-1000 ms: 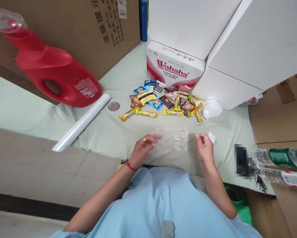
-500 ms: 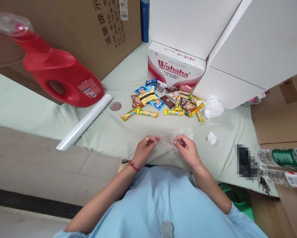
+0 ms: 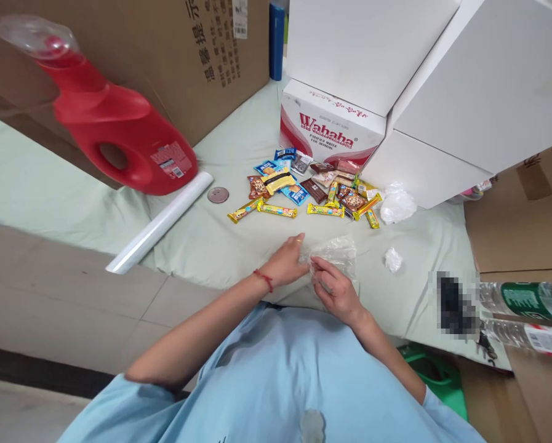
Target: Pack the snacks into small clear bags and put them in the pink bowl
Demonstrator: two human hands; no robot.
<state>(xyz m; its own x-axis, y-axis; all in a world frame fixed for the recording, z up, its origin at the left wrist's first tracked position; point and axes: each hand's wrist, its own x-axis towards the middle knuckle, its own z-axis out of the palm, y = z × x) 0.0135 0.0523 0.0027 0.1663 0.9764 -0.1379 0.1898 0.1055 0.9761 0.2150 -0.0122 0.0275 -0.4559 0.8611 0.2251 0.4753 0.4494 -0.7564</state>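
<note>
Pale green cloth (image 3: 211,243) lies below. Our right grip (image 3: 338,294) pinches a clear plastic bag (image 3: 341,253); we cannot tell if our left grip (image 3: 284,263) holds it too.

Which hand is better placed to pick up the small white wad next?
Probably the right hand: it is nearer, and the wad lies on its side. The left hand is farther off, with the bag between it and the wad. Both hands are at the bag, though.

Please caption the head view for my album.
Two bare hands handle a thin, clear plastic bag before brightly coloured wrapped snacks on pale-green cloth.
</note>
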